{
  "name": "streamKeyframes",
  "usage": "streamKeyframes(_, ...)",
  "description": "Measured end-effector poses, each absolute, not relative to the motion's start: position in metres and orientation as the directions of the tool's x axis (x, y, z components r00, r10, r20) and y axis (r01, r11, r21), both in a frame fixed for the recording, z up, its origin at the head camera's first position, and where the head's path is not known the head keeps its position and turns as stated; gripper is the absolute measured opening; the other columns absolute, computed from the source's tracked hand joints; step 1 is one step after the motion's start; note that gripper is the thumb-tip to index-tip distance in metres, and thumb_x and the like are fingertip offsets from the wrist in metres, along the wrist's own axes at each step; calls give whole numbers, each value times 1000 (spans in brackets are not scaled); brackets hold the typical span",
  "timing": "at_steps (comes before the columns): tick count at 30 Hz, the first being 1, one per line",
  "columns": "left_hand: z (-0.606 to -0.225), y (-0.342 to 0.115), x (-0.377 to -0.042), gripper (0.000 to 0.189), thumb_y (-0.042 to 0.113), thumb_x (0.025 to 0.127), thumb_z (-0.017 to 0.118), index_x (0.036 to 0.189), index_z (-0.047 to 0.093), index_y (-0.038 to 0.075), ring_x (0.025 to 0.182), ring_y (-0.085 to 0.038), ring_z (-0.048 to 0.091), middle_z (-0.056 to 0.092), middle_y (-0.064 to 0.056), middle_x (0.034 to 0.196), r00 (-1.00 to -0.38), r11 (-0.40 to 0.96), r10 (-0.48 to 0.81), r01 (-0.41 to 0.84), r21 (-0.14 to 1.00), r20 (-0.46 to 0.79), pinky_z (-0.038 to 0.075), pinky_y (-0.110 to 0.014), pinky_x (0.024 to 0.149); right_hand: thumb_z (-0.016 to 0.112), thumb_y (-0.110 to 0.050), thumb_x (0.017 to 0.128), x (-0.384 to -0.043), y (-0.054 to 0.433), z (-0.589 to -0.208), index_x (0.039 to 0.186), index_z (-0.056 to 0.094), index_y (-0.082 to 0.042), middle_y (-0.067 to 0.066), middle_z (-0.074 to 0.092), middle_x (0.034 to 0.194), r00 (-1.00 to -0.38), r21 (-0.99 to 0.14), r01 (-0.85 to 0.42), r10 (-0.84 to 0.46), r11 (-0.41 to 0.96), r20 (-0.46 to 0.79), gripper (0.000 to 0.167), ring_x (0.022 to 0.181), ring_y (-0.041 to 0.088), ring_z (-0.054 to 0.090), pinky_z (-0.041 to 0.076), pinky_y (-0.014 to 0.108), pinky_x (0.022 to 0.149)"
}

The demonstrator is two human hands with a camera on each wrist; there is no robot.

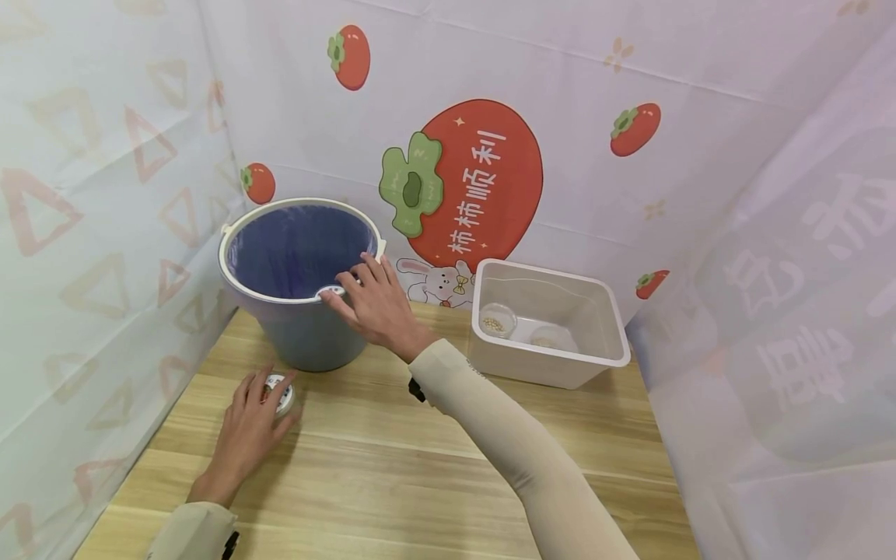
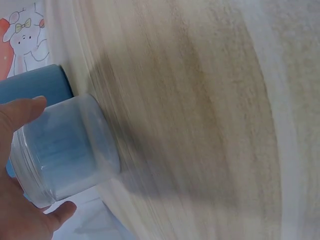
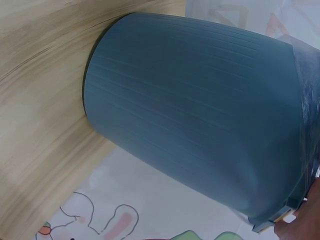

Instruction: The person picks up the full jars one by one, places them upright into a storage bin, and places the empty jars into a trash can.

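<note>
My left hand [image 1: 248, 424] grips a clear round jar [image 2: 67, 150] by its upper end, thumb on one side and fingers on the other. In the head view the jar's top [image 1: 280, 393] is pale with a printed label, partly covered by the fingers. The jar stands on the table just in front of a blue-grey bucket [image 1: 308, 334] with a cream rim. My right hand [image 1: 381, 303] holds the near right part of that rim, thumb at an oval on its front and fingertips over the opening. A plastic film [image 3: 310, 95] shows along the bucket's upper edge.
A cream rectangular bin [image 1: 553, 369] stands at the back right. Inside it are two small clear containers; one [image 1: 498, 319] has golden bits in it. Printed cloth walls [image 1: 574, 202] enclose the wood-grain table [image 1: 392, 474] at the back and sides.
</note>
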State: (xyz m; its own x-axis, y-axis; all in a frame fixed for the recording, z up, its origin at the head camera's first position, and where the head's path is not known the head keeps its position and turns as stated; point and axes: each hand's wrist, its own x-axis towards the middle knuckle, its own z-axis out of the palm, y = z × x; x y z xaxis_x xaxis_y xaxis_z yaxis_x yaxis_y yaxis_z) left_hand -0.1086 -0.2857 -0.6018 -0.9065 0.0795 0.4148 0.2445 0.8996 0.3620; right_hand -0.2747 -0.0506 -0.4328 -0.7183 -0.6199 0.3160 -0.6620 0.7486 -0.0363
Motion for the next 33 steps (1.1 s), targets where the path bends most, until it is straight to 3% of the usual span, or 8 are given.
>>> streamKeyframes(4, -602, -288, -110, 77, 14, 80, 97, 148, 60, 13, 139, -60, 42, 45, -32, 159, -902, 898, 86, 254, 359, 423, 51, -78, 82, 38, -60, 115, -275, -51, -433, 146, 65, -25, 1, 61, 151, -720, -43, -663, -621, 747, 309, 54, 166, 28, 31, 16, 52, 139)
streamKeyframes(9, -584, -293, -109, 70, 14, 84, 93, 145, 60, 10, 138, -62, 40, 44, -33, 158, -927, 899, 39, 196, 392, 372, 47, -79, 88, 38, -60, 115, -276, -51, -434, 146, 65, -25, 1, 61, 152, -725, -65, -663, -618, 746, 303, 53, 166, 28, 30, 14, 52, 139)
streamKeyframes(16, -535, -305, -107, 68, 14, 86, 89, 147, 60, 10, 130, -65, 41, 40, -34, 160, -925, 906, -52, 115, 407, 376, 42, -78, 91, 38, -60, 115, -276, -51, -434, 145, 65, -25, 1, 60, 151, -725, -77, -665, -616, 743, 308, 53, 166, 28, 30, 13, 52, 139)
streamKeyframes(21, -499, -315, -107, 70, 12, 86, 88, 150, 59, 10, 132, -66, 38, 39, -34, 161, -910, 901, -118, 71, 429, 399, 38, -82, 92, 36, -60, 115, -276, -51, -433, 145, 64, -25, 1, 60, 152, -730, -78, -661, -614, 747, 300, 54, 166, 28, 29, 12, 51, 139)
streamKeyframes(33, -415, -326, -119, 69, 12, 90, 84, 154, 56, 8, 137, -67, 33, 36, -34, 164, -905, 912, -125, 57, 406, 407, 34, -82, 96, 38, -60, 115, -276, -51, -432, 145, 65, -25, 2, 60, 151, -728, -77, -663, -617, 744, 299, 54, 166, 28, 30, 14, 53, 139)
